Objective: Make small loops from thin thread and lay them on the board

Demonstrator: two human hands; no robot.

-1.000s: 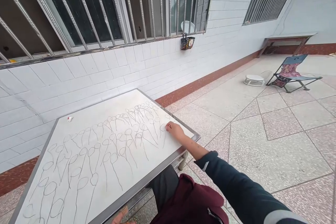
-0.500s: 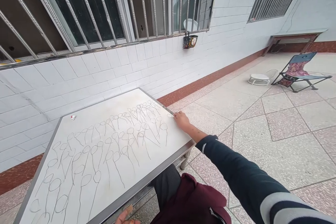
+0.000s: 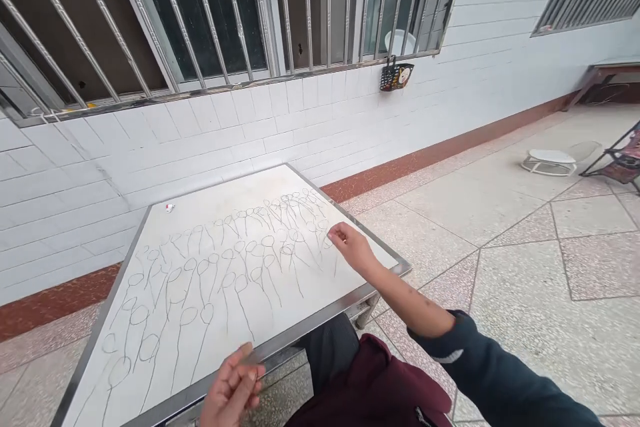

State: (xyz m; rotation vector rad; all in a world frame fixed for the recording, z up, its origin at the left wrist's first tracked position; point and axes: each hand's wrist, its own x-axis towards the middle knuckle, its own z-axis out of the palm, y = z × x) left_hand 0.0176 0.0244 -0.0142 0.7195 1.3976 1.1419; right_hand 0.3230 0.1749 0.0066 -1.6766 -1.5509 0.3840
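Observation:
Many thin dark strands, each with a round loop and a long tail, lie in rough rows on the white tabletop [image 3: 225,197]; whether they are wire or thread I cannot tell. My right hand [image 3: 347,245] hovers over the table's right part, fingertips pinched, close to one looped strand [image 3: 327,244]. Anything in that pinch is too fine to make out. At the near edge, my left hand [image 3: 233,383] is palm up, with fingers curled and the thumb pressed against them. What it holds, if anything, is hidden.
A small red-and-white object [image 3: 169,207] lies at the table's far left corner. Behind the table stands a white tiled wall [image 3: 310,127] with barred windows. A small black basket [image 3: 396,76] hangs from the bars. Rightward on the floor are a low white stool [image 3: 549,161] and a folding chair [image 3: 623,159].
My right hand has moved from the table's right edge inward over the tabletop. My left hand has risen further into view at the near edge. The view has turned left.

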